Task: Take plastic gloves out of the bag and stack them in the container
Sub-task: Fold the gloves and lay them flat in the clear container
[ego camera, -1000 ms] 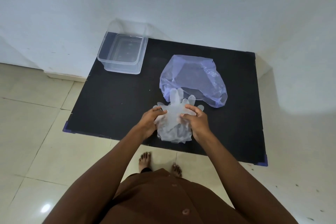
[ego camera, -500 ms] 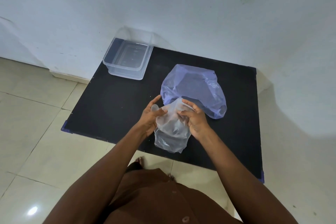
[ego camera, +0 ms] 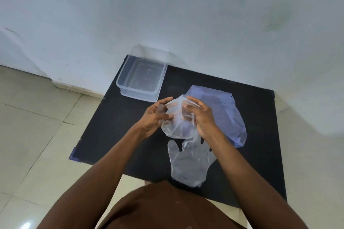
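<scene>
Both the left hand [ego camera: 151, 118] and right hand [ego camera: 202, 117] pinch 1 crumpled, translucent glove [ego camera: 178, 123].

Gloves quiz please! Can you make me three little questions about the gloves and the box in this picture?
1. True or false: the clear container already has gloves stacked in it.
2. What do the left hand and right hand hold between them? A) a crumpled plastic glove B) the bag C) the container
3. Fill in: a flat glove lies on the black ____, near the person.

Key: 1 false, it looks empty; 2 A; 3 table.
</scene>
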